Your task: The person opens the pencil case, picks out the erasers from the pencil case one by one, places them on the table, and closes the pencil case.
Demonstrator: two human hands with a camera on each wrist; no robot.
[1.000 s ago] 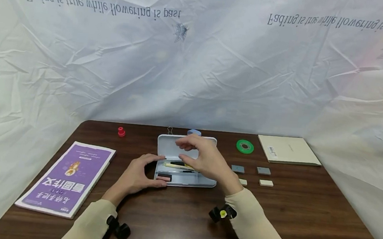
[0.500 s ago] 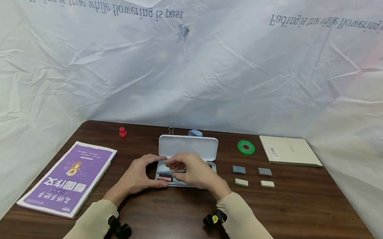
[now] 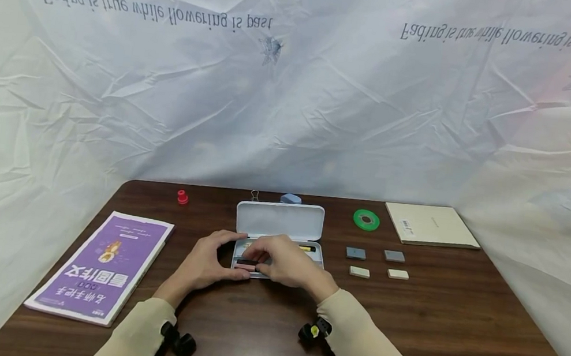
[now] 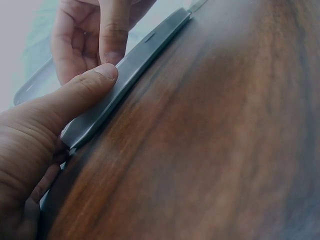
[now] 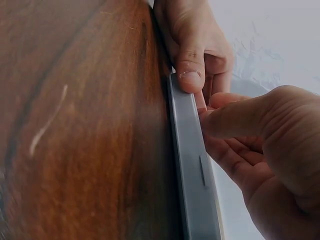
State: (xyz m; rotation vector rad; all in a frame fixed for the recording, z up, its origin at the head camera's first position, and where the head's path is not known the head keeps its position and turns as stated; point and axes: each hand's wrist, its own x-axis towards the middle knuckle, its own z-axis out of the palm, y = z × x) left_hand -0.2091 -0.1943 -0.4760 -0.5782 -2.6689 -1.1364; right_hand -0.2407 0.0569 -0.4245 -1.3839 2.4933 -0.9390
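A light-coloured pencil case lies with its lid raised on the dark wooden table. My left hand grips its left end, thumb at the front wall and fingers toward the back. In the left wrist view the thumb presses the case's near edge. My right hand reaches into the case, its thumb and curled fingers pinching the right end of a pink and black eraser. The right wrist view shows a bit of pink at these fingertips. Behind the right hand a yellow and black pen shows partly.
A purple book lies at the left, a red stopper-like piece behind it. Several small grey and white blocks lie right of the case. Farther back are a green tape roll, a cream notebook and a blue object.
My right hand has come down from above the case, moving toward its front left, to the eraser. My left hand keeps its grip on the case's left end.
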